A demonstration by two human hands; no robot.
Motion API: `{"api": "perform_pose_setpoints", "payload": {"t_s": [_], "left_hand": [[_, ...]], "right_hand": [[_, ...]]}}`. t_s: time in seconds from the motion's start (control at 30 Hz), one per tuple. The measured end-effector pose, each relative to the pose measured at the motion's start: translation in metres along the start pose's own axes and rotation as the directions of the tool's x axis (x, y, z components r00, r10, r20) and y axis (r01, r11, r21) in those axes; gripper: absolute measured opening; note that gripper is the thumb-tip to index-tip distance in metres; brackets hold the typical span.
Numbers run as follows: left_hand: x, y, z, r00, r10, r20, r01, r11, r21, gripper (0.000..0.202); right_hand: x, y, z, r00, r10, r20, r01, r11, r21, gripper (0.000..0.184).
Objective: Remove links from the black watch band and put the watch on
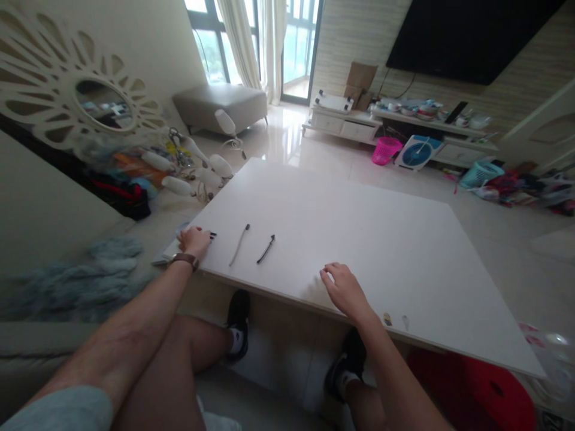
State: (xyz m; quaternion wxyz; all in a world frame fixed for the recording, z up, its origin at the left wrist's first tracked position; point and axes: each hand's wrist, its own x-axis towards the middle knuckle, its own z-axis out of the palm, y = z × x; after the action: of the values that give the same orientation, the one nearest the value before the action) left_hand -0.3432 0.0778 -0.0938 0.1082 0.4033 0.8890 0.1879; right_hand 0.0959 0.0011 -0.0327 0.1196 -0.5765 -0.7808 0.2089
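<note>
A large white board (381, 239) lies flat in front of me as a tabletop. My left hand (194, 241), with a brown watch on the wrist, rests at the board's left corner with fingers curled over a small dark object (212, 235) that I cannot name. To its right lie a thin light-coloured stick with a dark tip (239, 244) and a short black tool (266, 249). My right hand (344, 290) lies palm down near the board's front edge with fingers bent, holding nothing that I can see.
My knees and black shoes (238, 323) show under the board's front edge. A chandelier with white shades (197, 167) lies on the floor at the left. A grey ottoman (220, 105), a TV unit (404, 123), a pink basket (385, 149) and a red stool (476, 389) stand around.
</note>
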Motion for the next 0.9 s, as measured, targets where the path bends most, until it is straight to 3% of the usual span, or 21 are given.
{"api": "perform_pose_setpoints", "payload": {"t_s": [0.07, 0.13, 0.2, 0.27, 0.4, 0.57, 0.67, 0.77, 0.9], "left_hand": [[-0.007, 0.018, 0.001, 0.998, 0.041, -0.041, -0.041, 0.999, 0.008, 0.034], [-0.021, 0.042, 0.007, 0.983, 0.182, 0.009, -0.182, 0.983, -0.008, 0.025], [-0.041, 0.067, 0.017, 0.913, 0.369, 0.172, -0.369, 0.929, -0.037, 0.025], [-0.062, 0.086, 0.029, 0.806, 0.481, 0.345, -0.506, 0.862, -0.021, 0.033], [-0.090, 0.095, 0.051, 0.766, 0.480, 0.428, -0.535, 0.845, 0.011, 0.023], [-0.098, 0.091, 0.063, 0.764, 0.455, 0.458, -0.524, 0.851, 0.027, 0.019], [-0.086, 0.094, 0.055, 0.777, 0.428, 0.461, -0.500, 0.865, 0.040, 0.017], [-0.058, 0.088, 0.031, 0.842, 0.365, 0.397, -0.436, 0.894, 0.102, 0.022], [-0.021, 0.058, -0.004, 0.936, 0.197, 0.291, -0.270, 0.934, 0.235, 0.029]], "right_hand": [[0.000, -0.006, -0.001, 1.000, -0.016, -0.003, 0.016, 1.000, -0.016, 0.031], [0.001, -0.013, -0.001, 0.999, -0.035, 0.000, 0.035, 0.999, -0.026, 0.031], [0.002, -0.020, -0.001, 0.999, -0.053, 0.011, 0.054, 0.998, -0.028, 0.030], [0.003, -0.027, 0.002, 0.997, -0.069, 0.022, 0.070, 0.997, -0.024, 0.029], [0.006, -0.036, 0.009, 0.995, -0.092, 0.049, 0.093, 0.995, -0.027, 0.028], [0.011, -0.045, 0.013, 0.989, -0.122, 0.084, 0.127, 0.991, -0.053, 0.027], [0.012, -0.050, 0.012, 0.987, -0.138, 0.086, 0.143, 0.988, -0.053, 0.026], [0.011, -0.052, 0.010, 0.986, -0.144, 0.084, 0.149, 0.987, -0.054, 0.026], [0.007, -0.046, 0.009, 0.986, -0.145, 0.081, 0.148, 0.988, -0.042, 0.025]]}}
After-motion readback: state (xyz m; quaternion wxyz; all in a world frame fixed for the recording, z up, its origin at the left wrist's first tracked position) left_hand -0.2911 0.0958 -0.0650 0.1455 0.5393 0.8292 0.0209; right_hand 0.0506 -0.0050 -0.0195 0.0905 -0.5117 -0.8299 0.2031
